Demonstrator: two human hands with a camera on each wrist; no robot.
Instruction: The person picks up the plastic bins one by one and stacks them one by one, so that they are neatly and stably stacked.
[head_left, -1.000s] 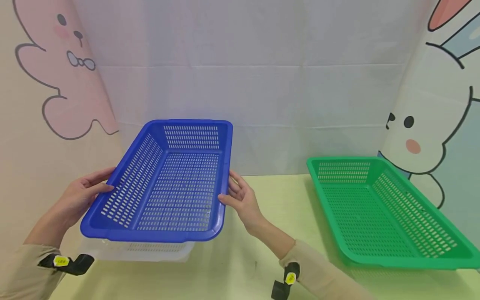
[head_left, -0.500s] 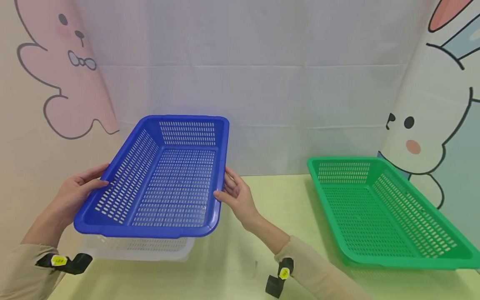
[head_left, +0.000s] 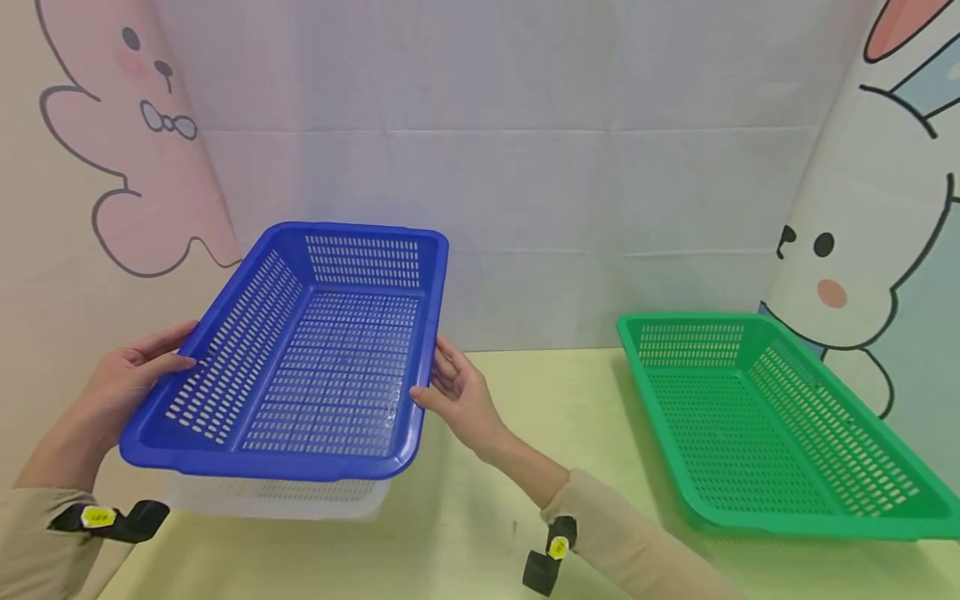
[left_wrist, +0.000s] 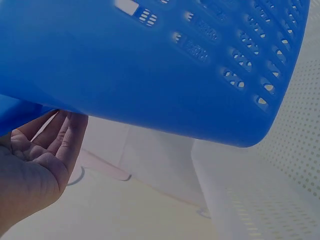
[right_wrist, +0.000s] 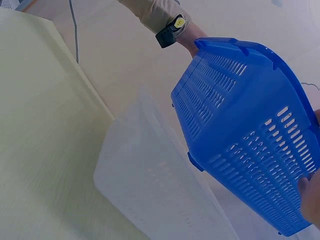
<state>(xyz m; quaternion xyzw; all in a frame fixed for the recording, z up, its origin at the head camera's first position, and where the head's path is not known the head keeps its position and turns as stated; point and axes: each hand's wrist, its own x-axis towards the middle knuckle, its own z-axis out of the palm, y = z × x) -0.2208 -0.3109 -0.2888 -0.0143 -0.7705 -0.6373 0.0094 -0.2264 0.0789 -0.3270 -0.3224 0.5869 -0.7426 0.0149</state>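
Observation:
A blue plastic basket (head_left: 337, 367) with slotted walls and floor is held up in the air, tilted so its inside faces the head camera. My left hand (head_left: 131, 379) grips its left rim, thumb on top and fingers beneath. On the opposite rim my right hand (head_left: 465, 408) pinches with the thumb over the edge and fingers against the outer wall. Below the blue basket is a white basket (head_left: 277, 500), mostly hidden by it in the head view. The right wrist view shows the white basket (right_wrist: 140, 175) on the table with the blue one raised above it.
A green basket (head_left: 682, 467) of similar shape stands on the right of the pale yellow table (head_left: 480, 533). A whitish curtain (head_left: 525, 167) hangs behind the table, with cartoon-printed sheets on both sides.
The blue basket has shifted left and slightly upward in the head view, both hands moving with it and keeping their grip. The white and green baskets have stayed in place.

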